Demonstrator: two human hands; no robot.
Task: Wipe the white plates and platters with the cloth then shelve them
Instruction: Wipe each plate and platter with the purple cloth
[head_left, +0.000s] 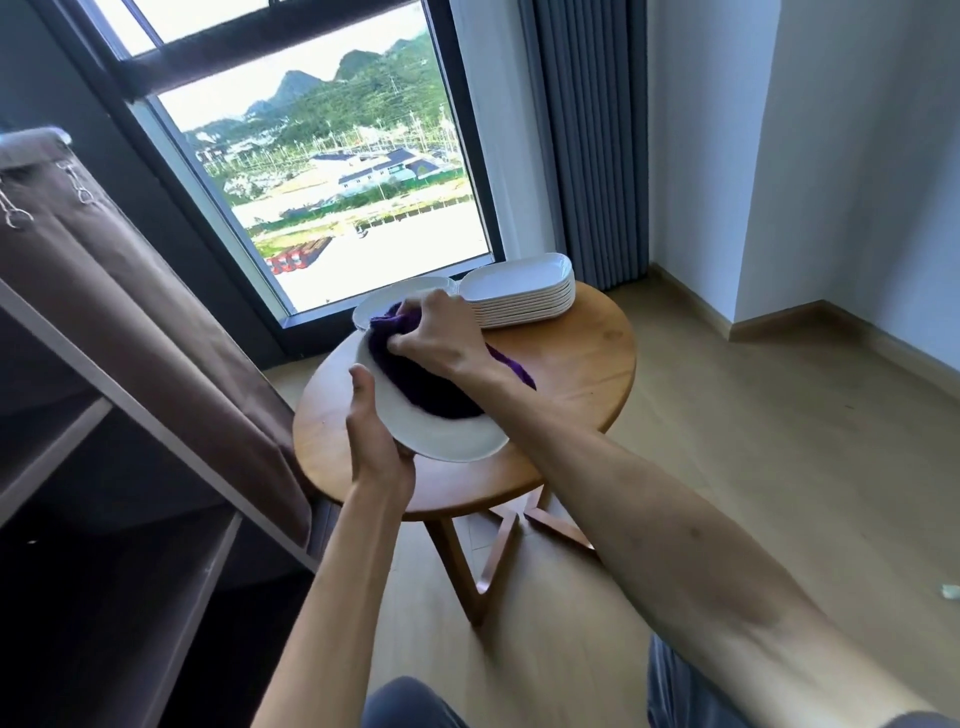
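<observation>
Plate (447, 436) white, round, tilted; purple cloth (415, 379) bunched on it.

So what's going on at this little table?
A person is wiping a white plate. The left hand grips its rim above the round wooden table, while the right hand rubs a purple cloth over it. More plates and a stack of platters wait behind.

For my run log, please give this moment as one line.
step: wiping | left hand: holds round plate | right hand: grips purple cloth | platters: stacked on table
</observation>
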